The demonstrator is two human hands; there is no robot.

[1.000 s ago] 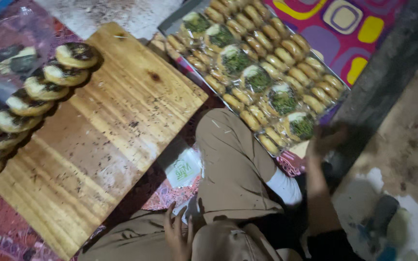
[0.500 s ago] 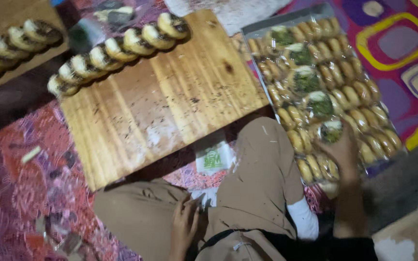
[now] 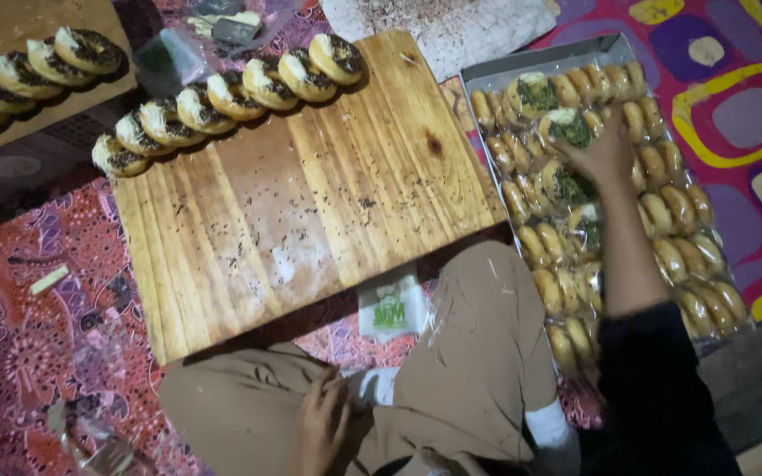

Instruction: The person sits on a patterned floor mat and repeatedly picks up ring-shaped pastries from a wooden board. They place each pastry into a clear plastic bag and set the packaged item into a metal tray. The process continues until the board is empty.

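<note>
doughnut row point(image 3: 11, 75) cut off left, tray point(image 3: 540, 63) partly arm-hidden

A wooden board point(image 3: 310, 194) lies on the mat point(image 3: 19, 335) before the person's knees; a row of doughnuts point(image 3: 231, 88) sits along its far edge; right of it stands a tray point(image 3: 531, 63) of wrapped buns point(image 3: 681, 211); the right hand point(image 3: 606, 154) rests on those buns; the left hand point(image 3: 324, 427) lies on the lap; a small packet point(image 3: 392, 308) lies between board and knee.

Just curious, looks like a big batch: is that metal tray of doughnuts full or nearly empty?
Full. Rows of wrapped doughnuts cover the metal tray from end to end; the right hand reaches onto them.
</note>
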